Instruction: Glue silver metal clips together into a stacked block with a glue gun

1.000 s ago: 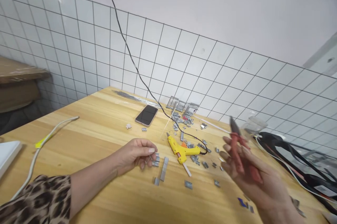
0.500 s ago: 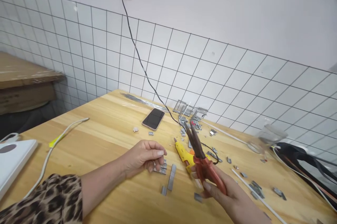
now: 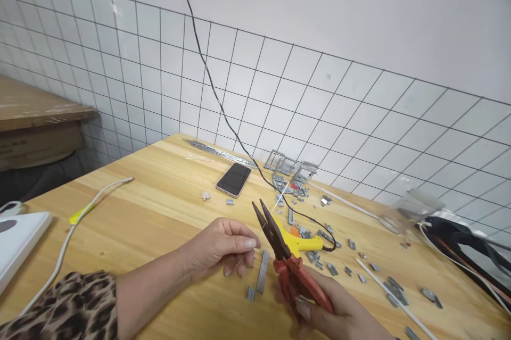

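My right hand [image 3: 319, 303] is wrapped round the red handles of needle-nose pliers [image 3: 275, 239]. Their dark jaws point up and left, parted at the tips. Close by on the left, my left hand [image 3: 229, 247] has thumb and fingers pinched together on what looks like a thin wire [image 3: 239, 262], mostly hidden by the fingers. Just beyond the pliers lies a yellow glue gun [image 3: 307, 243], partly covered by them. On the table below my left hand are a long grey metal strip [image 3: 262, 272] and a small grey metal piece [image 3: 250, 293].
A phone [image 3: 233, 179] lies behind my hands, near a bundle of thin metal rods [image 3: 219, 152]. Small metal pieces [image 3: 315, 260] scatter to the right; small metal frames [image 3: 305, 170] stand at the back. A black cord [image 3: 223, 116] hangs down past the wire grid [image 3: 239, 74].
The pliers have moved left and lower, toward my left hand, and their jaws have spread apart. More of the glue gun's handle shows now. My left hand has barely shifted.
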{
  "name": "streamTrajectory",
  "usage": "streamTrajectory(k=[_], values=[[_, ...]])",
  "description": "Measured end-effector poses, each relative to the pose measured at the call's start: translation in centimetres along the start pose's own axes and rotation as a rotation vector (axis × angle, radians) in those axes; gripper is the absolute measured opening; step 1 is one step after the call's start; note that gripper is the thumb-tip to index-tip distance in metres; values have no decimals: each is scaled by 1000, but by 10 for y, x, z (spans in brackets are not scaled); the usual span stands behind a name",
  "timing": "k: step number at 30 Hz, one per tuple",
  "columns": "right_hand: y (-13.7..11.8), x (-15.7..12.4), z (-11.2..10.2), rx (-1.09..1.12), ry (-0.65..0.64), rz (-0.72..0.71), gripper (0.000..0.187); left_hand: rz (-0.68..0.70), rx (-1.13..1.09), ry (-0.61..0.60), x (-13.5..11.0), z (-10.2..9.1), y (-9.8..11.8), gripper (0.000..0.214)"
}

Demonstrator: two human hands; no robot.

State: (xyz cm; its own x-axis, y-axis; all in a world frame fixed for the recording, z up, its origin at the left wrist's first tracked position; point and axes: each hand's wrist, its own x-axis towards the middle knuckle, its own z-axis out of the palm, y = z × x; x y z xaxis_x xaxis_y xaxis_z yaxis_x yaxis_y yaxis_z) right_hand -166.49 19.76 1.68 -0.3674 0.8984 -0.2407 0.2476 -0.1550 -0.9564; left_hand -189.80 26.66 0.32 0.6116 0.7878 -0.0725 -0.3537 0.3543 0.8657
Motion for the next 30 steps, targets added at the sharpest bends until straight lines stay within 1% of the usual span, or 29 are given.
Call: streamTrajectory(k=[3, 8, 12, 15, 18, 20, 21, 23, 27, 30], values=[[5, 4, 3, 120, -51, -14, 53, -23, -9, -3, -1, 0, 1, 28], [4, 6, 7, 125, -109, -35, 46, -44, -30, -24, 0, -2, -1, 27], [4, 5, 9, 83, -71, -42, 46, -66, -32, -56, 0, -3, -4, 28], [5, 5, 9, 21, -61, -49, 42, -79, -23, -63, 0, -3, -4, 29], [6, 6, 10, 1, -48, -29, 45, -87, -19, -60, -1, -2, -3, 31], [6, 6, 12, -47, -14, -47, 47, -87, -22, -62, -1, -2, -4, 31], [7, 6, 14, -110, 18, -78, 47, -82, -20, -61, -1, -2, -4, 31], [10, 7, 16, -326, 121, -182, 45, -63, -3, -61, -1, -4, -5, 31], [23, 8, 16, -925, 428, -395, 53, -20, 82, -74, 1, -6, -8, 35], [30, 9, 11, -1234, 604, -508, 59, 5, 155, -56, 1, -6, -8, 40]])
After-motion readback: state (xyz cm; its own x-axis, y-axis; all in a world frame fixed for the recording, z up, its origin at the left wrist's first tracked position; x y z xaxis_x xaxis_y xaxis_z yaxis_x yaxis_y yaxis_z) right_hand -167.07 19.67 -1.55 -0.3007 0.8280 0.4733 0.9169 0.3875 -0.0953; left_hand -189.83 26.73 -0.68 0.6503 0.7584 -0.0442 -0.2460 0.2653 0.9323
